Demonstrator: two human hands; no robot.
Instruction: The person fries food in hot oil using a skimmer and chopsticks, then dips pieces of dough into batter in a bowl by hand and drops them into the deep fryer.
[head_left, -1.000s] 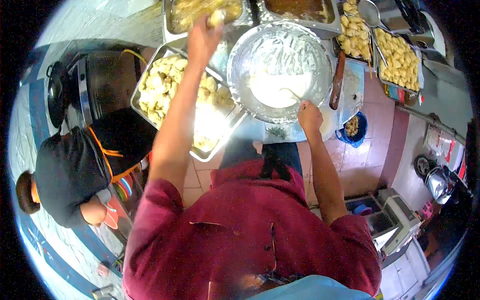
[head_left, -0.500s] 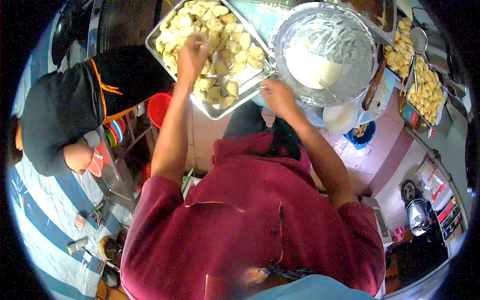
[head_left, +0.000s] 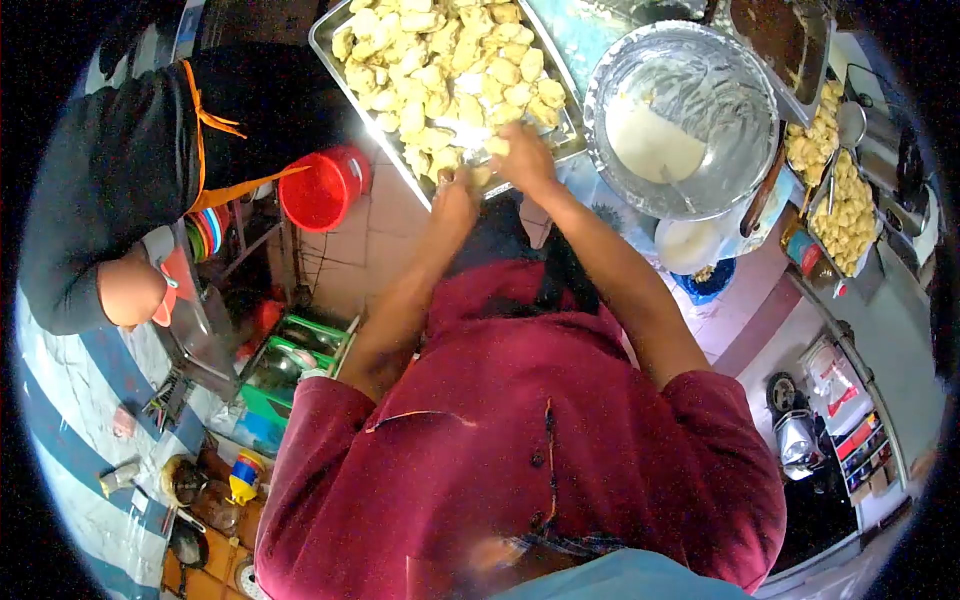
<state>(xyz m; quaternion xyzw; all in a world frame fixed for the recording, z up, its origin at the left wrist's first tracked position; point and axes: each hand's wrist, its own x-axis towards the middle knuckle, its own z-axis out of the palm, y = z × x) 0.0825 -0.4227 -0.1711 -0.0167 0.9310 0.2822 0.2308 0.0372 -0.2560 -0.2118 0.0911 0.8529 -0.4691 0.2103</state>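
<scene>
A metal tray (head_left: 566,84) at the top holds many lumpy, pale yellow food pieces (head_left: 428,88). My right hand (head_left: 528,165) is over the tray's near right part, its fingers closed on a pale yellow piece (head_left: 497,147). Beside it, at the tray's near edge, my left hand (head_left: 458,200) has its fingers curled together among the nearest pieces; what they pinch is hidden. To the right of the tray stands a large metal bowl (head_left: 740,150), its wall smeared white, with a pool of creamy batter (head_left: 655,145) inside.
A white round container (head_left: 686,243) and a blue bin (head_left: 708,283) are below the bowl. Farther right, trays hold more yellow pieces (head_left: 845,215). On the left are a red bucket (head_left: 322,190) and another person in a black top (head_left: 115,190). A green crate (head_left: 270,385) stands lower left.
My left hand has come from the middle of the pieces to the tray's near edge. My right hand has left the tray's right corner and now holds a piece. The whole view has shifted.
</scene>
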